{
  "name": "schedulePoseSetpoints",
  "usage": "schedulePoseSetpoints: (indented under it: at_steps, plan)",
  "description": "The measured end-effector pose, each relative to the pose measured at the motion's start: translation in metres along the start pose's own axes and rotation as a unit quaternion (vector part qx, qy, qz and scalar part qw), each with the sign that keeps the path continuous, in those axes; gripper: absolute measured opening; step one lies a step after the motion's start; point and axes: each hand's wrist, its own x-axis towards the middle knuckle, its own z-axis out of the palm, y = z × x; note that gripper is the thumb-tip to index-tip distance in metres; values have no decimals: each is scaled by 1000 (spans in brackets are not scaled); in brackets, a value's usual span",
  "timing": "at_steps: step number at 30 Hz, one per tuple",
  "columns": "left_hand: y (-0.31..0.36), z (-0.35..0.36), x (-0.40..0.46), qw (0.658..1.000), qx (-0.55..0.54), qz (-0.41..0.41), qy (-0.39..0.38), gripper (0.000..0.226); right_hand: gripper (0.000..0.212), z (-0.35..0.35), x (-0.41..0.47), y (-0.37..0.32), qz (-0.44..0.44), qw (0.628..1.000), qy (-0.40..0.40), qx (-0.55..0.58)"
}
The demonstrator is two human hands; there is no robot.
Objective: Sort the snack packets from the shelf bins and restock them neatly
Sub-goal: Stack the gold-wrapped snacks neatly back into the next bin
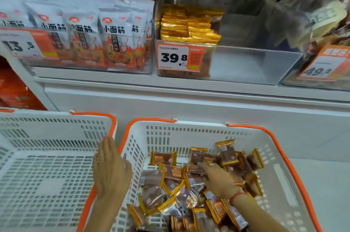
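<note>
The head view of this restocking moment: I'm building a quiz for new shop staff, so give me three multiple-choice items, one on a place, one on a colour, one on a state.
1. Where do the loose snack packets lie?
A. left basket
B. right basket
C. floor

2. What colour are the basket handles?
A. blue
B. green
C. orange

3. How is the left hand?
A. flat and open
B. gripping a packet
C. a fist

Key: 1 B, the packets fill the right basket, where the right hand reaches in. 2 C, orange bands rim both baskets. 3 A, its straight fingers hold nothing, between the left basket and the right.
</note>
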Motion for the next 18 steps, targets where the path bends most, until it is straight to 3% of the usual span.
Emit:
schedulePoseSetpoints:
  at_steps: [7,11,13,16,18]
  plan:
    - [-2,10,-5,1000,19,5,-12,76,68,52,29,-7,80,995,-41,-46]
    - [-1,7,-7,1000,3,-4,-18,72,37,40,35,-5,61,994,42,-78]
    - [-2,5,-6,1000,-2,9,8,69,31,29,33,-4,44,997,60,-29]
    - [14,-1,-10,988,-79,74,110,46,32,16,22,-7,38,986,131,93]
    - [39,-9,-23,977,-182,84,66,28,32,6,10,-16,13,960,226,168]
